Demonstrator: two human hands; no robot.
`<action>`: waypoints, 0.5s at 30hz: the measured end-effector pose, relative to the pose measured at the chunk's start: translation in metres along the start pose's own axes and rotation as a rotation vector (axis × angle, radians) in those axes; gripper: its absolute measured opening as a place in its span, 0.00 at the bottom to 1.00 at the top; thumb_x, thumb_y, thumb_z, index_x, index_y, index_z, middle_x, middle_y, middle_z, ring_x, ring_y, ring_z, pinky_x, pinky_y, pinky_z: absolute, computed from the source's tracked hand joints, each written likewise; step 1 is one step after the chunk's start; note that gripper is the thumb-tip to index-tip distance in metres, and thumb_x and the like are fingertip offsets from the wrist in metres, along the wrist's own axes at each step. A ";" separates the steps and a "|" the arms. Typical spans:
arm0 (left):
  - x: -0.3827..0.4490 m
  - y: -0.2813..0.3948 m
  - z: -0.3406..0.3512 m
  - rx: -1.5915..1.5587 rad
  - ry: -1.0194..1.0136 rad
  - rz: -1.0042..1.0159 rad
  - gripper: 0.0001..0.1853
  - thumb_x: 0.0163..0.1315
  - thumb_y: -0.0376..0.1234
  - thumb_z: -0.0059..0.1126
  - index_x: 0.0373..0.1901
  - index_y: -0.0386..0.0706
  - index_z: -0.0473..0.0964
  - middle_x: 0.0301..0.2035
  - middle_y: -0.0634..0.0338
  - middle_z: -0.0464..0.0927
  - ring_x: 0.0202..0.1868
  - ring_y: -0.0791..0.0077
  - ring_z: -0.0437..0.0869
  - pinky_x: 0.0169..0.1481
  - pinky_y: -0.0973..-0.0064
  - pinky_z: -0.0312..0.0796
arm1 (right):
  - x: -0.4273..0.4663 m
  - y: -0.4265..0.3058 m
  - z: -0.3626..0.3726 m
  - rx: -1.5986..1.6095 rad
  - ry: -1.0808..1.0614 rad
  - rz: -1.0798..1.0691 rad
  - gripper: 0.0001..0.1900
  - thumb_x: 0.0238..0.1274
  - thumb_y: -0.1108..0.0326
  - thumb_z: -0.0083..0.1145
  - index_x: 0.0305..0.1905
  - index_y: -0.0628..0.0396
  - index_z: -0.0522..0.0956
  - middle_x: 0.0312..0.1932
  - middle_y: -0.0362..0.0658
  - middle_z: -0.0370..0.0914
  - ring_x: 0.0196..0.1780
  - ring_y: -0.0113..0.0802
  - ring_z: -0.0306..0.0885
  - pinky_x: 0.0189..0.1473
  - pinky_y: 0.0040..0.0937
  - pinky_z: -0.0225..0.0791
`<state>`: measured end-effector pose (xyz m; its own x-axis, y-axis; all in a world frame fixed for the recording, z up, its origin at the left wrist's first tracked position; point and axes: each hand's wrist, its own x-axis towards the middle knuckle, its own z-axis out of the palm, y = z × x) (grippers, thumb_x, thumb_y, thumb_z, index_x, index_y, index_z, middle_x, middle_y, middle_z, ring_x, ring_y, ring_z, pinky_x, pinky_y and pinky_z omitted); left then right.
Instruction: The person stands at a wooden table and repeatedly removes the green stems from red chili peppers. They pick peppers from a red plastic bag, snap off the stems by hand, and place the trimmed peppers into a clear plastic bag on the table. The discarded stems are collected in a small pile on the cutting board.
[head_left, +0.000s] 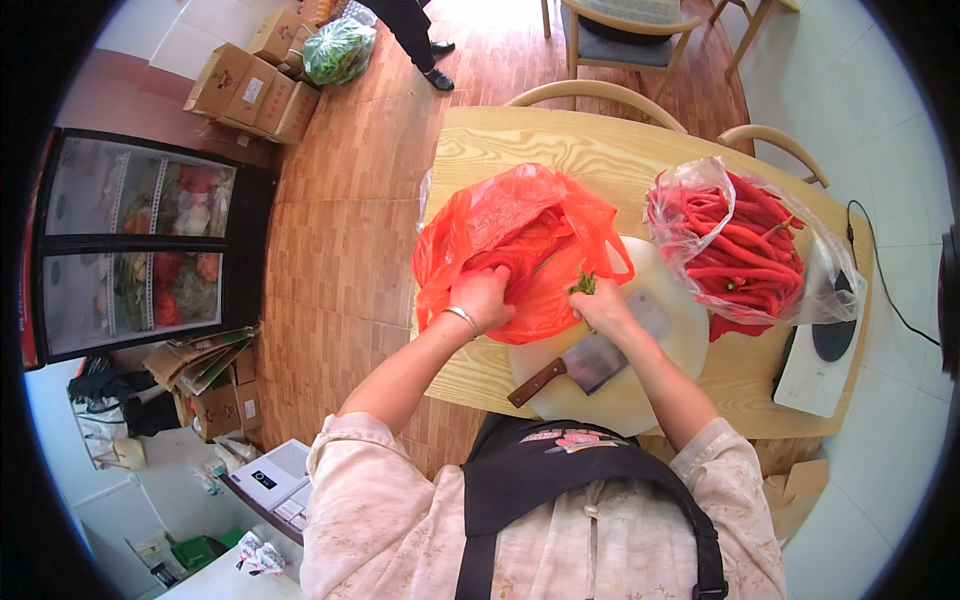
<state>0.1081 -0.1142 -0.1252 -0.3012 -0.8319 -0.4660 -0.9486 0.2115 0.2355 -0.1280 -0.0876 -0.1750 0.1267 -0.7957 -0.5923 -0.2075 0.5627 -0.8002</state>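
A red plastic bag (517, 202) stands open-mouthed on the wooden table, with long red chili peppers (536, 244) partly visible inside. My left hand (484, 300), with a silver bangle at the wrist, reaches into its mouth against the peppers. Its fingertips are partly hidden, so its grip is unclear. Closed around a small bunch of green pepper stems (583, 283) is my right hand (600, 304), at the bag's right side. Below it a cleaver (596, 364) with a wooden handle lies flat on a round white cutting board (544, 401), partly covered by my right forearm.
A clear plastic bag of red chili peppers (742, 247) sits right of the board, near a white-and-black device (821, 367) and a cable. Chairs (600, 94) stand behind the table (487, 139). At left are a glass-door refrigerator (135, 240) and cartons (247, 94). A person's legs (405, 34) show beyond.
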 end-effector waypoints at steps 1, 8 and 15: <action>0.000 -0.004 -0.003 -0.012 -0.055 -0.001 0.20 0.51 0.41 0.65 0.41 0.40 0.74 0.39 0.45 0.82 0.43 0.45 0.85 0.48 0.52 0.76 | 0.001 0.001 0.000 0.004 0.003 0.004 0.10 0.53 0.68 0.57 0.40 0.60 0.81 0.21 0.40 0.78 0.25 0.29 0.77 0.30 0.33 0.72; 0.001 -0.011 0.001 0.127 0.045 -0.008 0.23 0.47 0.42 0.66 0.46 0.43 0.79 0.44 0.46 0.82 0.44 0.50 0.85 0.54 0.53 0.74 | 0.007 0.004 0.001 -0.032 0.025 -0.001 0.10 0.52 0.72 0.58 0.40 0.61 0.80 0.25 0.44 0.83 0.24 0.30 0.80 0.26 0.32 0.71; -0.012 -0.022 -0.053 -0.739 0.072 -0.063 0.18 0.53 0.33 0.66 0.45 0.37 0.77 0.38 0.53 0.81 0.36 0.66 0.84 0.40 0.70 0.75 | -0.008 -0.013 -0.010 0.154 -0.109 0.044 0.11 0.56 0.71 0.60 0.44 0.61 0.79 0.23 0.41 0.79 0.19 0.28 0.75 0.23 0.28 0.69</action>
<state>0.1379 -0.1362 -0.0801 -0.2175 -0.8679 -0.4467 -0.6437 -0.2165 0.7340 -0.1360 -0.0909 -0.1595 0.2271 -0.7450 -0.6272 -0.0654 0.6309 -0.7731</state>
